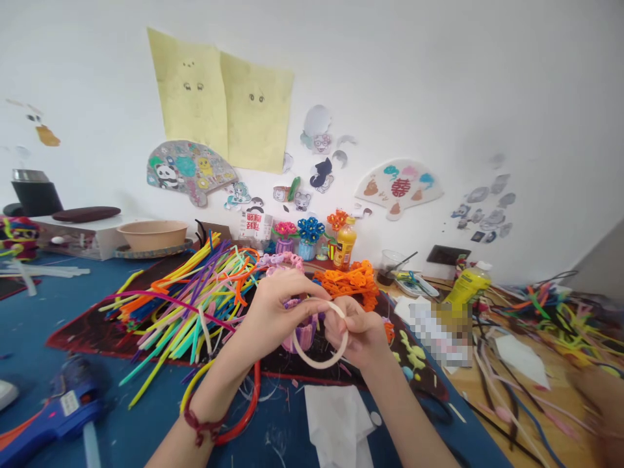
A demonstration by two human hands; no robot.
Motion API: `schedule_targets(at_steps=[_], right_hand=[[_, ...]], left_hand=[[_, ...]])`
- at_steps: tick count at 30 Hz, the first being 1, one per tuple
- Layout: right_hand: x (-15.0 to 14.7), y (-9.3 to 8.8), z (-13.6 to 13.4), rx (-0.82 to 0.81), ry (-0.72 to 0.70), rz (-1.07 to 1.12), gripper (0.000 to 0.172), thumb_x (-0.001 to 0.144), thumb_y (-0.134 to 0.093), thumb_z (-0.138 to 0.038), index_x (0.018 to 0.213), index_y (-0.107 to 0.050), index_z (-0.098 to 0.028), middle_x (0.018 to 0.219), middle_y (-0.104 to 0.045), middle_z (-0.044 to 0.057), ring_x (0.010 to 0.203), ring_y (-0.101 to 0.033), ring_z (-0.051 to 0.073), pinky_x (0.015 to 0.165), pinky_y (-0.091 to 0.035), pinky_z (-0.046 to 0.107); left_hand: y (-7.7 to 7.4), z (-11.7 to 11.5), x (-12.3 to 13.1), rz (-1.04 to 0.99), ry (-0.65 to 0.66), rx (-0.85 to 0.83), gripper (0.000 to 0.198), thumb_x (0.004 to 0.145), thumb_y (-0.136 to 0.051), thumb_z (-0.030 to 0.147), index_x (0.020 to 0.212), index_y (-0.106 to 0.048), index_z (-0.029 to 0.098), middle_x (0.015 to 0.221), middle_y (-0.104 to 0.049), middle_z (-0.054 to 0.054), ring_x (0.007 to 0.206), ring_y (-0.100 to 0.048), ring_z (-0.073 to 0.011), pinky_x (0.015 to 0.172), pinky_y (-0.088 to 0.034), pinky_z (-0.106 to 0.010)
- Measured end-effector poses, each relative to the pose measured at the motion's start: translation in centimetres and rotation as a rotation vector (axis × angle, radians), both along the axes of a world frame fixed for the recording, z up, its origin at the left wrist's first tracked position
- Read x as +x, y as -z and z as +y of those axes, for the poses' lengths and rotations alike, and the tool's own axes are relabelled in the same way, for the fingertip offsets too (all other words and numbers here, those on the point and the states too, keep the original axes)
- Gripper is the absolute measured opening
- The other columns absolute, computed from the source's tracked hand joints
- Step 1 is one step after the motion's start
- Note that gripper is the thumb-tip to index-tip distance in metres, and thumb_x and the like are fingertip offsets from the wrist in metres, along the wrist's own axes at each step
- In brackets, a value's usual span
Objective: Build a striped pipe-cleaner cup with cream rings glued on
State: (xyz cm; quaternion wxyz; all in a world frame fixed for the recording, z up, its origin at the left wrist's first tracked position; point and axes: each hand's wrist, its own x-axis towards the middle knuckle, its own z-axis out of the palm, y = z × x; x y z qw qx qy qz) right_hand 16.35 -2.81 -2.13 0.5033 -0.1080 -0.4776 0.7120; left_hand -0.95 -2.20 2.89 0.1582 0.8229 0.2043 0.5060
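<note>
A cream pipe cleaner (322, 365), bent round into a loop, is held up over the middle of the table. My left hand (285, 305) pinches it at the top left of the loop. At the upper right, my right hand (358, 328) has its fingers closed on the same piece, and the two hands almost meet. Behind the loop stands a purple pipe-cleaner pot (305, 337), partly covered by my hands. Orange pipe-cleaner pieces (358, 283) are heaped just beyond my right hand.
A big bunch of coloured pipe cleaners (195, 312) lies to the left. Nearer is a blue glue gun (63, 416). White tissue (338, 422) lies below my hands. Pipe-cleaner flowers (311, 231) and an orange drink bottle (345, 246) stand at the back. Another person's blurred hand (599, 396) is at right.
</note>
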Motion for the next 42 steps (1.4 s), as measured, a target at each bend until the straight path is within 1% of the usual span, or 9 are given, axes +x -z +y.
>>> schedule_targets(at_steps=[4,8,17,26,29,32,35,39,42], right_hand=[[0.3,-0.3,-0.1,0.016,0.017,0.012,0.02,0.063,-0.078,-0.028,0.057,-0.065,-0.014,0.042,-0.049,-0.006,0.028,-0.021,0.0,0.03,-0.015,0.016],[0.3,-0.4,-0.1,0.021,0.011,0.019,0.015,0.064,-0.075,-0.024,0.057,-0.068,-0.013,0.042,-0.05,-0.006,0.027,-0.02,-0.001,0.031,-0.016,0.016],[0.2,-0.4,0.0,0.017,-0.008,0.033,0.012,0.064,-0.075,-0.022,0.058,-0.07,-0.013,0.043,-0.053,-0.004,0.027,-0.021,-0.001,0.03,-0.015,0.015],[0.3,0.0,0.2,0.025,0.012,0.04,0.013,0.062,-0.079,-0.023,0.058,-0.073,-0.012,0.045,-0.056,-0.002,0.027,-0.023,-0.001,0.028,-0.009,0.016],[0.3,-0.1,0.1,0.04,0.033,0.047,0.015,0.062,-0.082,-0.027,0.059,-0.074,-0.014,0.045,-0.054,-0.003,0.028,-0.023,0.0,0.029,-0.01,0.017],[0.2,-0.4,-0.2,0.065,0.09,0.059,0.016,0.061,-0.086,-0.027,0.06,-0.075,-0.015,0.05,-0.056,-0.003,0.032,-0.029,0.0,0.031,-0.015,0.017],[0.0,-0.5,-0.4,0.084,0.152,0.066,0.016,0.06,-0.088,-0.026,0.062,-0.075,-0.016,0.054,-0.059,-0.002,0.038,-0.035,0.002,0.034,-0.019,0.017],[-0.3,-0.3,-0.2,0.079,0.212,0.082,0.019,0.061,-0.089,-0.027,0.061,-0.073,-0.018,0.058,-0.06,-0.002,0.041,-0.034,0.002,0.037,-0.022,0.017],[-0.3,-0.2,-0.1,0.061,0.242,0.088,0.019,0.062,-0.088,-0.027,0.061,-0.071,-0.018,0.059,-0.06,-0.002,0.041,-0.031,0.002,0.038,-0.021,0.018]], left_hand=[[0.3,-0.1,0.1,0.0,-0.144,0.166,0.016,0.087,-0.067,0.027,0.074,-0.071,0.02,0.066,-0.07,-0.001,0.064,-0.058,-0.0155,0.07,-0.041,-0.031],[0.5,-0.3,0.2,0.023,-0.204,0.269,0.017,0.09,-0.063,0.024,0.075,-0.069,0.02,0.067,-0.07,0.0,0.064,-0.057,-0.015,0.07,-0.04,-0.031],[0.7,-0.1,0.4,0.037,-0.226,0.297,0.019,0.092,-0.06,0.023,0.076,-0.069,0.019,0.068,-0.071,0.0,0.064,-0.057,-0.0145,0.069,-0.039,-0.032],[0.6,0.0,0.2,-0.001,-0.253,0.272,0.014,0.088,-0.066,0.025,0.076,-0.071,0.02,0.07,-0.074,0.0,0.064,-0.057,-0.0159,0.066,-0.04,-0.033],[0.5,0.2,0.0,-0.063,-0.248,0.202,0.009,0.089,-0.064,0.021,0.084,-0.072,0.02,0.078,-0.075,-0.001,0.071,-0.062,-0.0163,0.07,-0.045,-0.032],[0.2,-0.1,-0.3,-0.2,-0.32,0.161,0.009,0.089,-0.062,0.018,0.094,-0.07,0.019,0.09,-0.075,-0.002,0.079,-0.064,-0.015,0.075,-0.047,-0.029],[0.1,-0.8,-0.3,-0.315,-0.44,0.239,0.005,0.088,-0.063,0.016,0.085,-0.066,0.018,0.081,-0.071,0.0,0.066,-0.059,-0.0112,0.066,-0.045,-0.024],[0.0,-1.4,-0.2,-0.283,-0.442,0.255,0.016,0.09,-0.058,0.014,0.075,-0.062,0.018,0.065,-0.062,0.003,0.055,-0.052,-0.0096,0.058,-0.042,-0.023],[-0.1,-1.3,-0.3,-0.26,-0.482,0.333,0.007,0.088,-0.061,0.014,0.082,-0.063,0.017,0.076,-0.067,-0.002,0.067,-0.058,-0.0134,0.066,-0.045,-0.026]])
